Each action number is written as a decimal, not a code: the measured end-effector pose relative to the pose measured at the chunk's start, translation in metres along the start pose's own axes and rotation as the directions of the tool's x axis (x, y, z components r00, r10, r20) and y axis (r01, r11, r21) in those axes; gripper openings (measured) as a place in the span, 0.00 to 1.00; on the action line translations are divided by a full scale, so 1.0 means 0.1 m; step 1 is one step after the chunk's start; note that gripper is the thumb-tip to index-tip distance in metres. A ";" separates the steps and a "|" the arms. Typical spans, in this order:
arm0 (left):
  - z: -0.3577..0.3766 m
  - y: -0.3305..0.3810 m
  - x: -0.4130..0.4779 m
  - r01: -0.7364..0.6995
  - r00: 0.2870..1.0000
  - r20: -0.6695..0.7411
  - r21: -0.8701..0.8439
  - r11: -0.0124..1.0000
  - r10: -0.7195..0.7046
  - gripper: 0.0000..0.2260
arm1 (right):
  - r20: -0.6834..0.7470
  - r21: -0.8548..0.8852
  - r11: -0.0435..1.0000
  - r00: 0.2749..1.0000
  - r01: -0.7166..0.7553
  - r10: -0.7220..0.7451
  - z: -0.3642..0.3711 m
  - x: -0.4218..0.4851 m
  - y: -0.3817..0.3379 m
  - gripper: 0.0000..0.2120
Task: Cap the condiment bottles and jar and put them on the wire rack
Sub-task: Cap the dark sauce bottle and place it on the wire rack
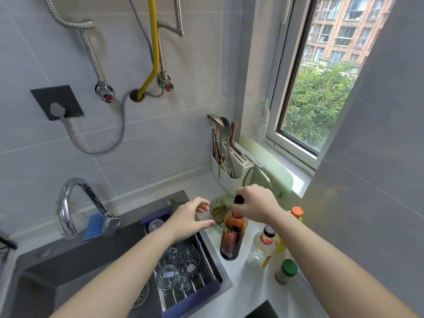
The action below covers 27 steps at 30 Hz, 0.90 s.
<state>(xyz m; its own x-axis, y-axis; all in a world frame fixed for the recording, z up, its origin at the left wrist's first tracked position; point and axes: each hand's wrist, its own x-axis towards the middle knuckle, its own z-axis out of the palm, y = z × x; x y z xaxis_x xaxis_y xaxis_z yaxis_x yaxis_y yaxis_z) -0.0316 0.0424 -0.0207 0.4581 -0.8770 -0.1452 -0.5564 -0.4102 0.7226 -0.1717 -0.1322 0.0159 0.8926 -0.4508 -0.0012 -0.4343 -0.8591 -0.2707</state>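
A dark sauce bottle stands on the white counter beside the sink. My right hand holds a black cap just above the bottle's neck. My left hand hovers with relaxed fingers to the left of the bottle, next to an open clear jar of brownish condiment. To the right stand a clear bottle with a dark cap, a yellow bottle with an orange cap and a small shaker with a green lid. A wire rack with purple ends spans the sink and holds several glass cups.
A chrome tap rises over the dark sink at left. A white utensil holder and a green board stand at the back by the window sill. A plastic bottle sits on the sill.
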 end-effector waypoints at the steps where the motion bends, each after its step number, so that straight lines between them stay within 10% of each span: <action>1: 0.02 0.04 -0.02 -0.024 1.000 -0.012 -0.045 0.999 0.024 0.28 | -0.045 0.055 0.998 0.999 -0.025 0.028 -0.09 0.00 -0.02 0.17; 12: 0.26 0.48 -0.01 -0.065 0.989 -0.144 -0.272 0.960 0.027 0.55 | -0.304 0.681 0.727 0.869 -0.088 0.391 -0.77 -0.09 -0.12 0.18; 19: 0.28 0.61 0.04 -0.127 0.987 -0.115 -0.130 0.983 0.112 0.28 | -0.323 0.718 0.693 0.852 -0.063 0.412 -0.89 -0.20 -0.09 0.19; 27: 0.08 0.81 0.09 -0.098 0.946 0.218 -0.514 0.852 0.240 0.21 | -0.487 0.571 0.811 0.848 0.128 0.209 -1.14 -0.36 0.07 0.28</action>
<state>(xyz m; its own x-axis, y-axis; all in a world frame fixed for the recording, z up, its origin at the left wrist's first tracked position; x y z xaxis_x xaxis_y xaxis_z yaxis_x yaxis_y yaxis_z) -0.0781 -0.0003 0.0309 0.1483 -0.9827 -0.1112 -0.1626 -0.1352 0.9774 -0.2207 -0.1492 0.1241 0.6070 -0.6801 0.4112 -0.1691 -0.6161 -0.7693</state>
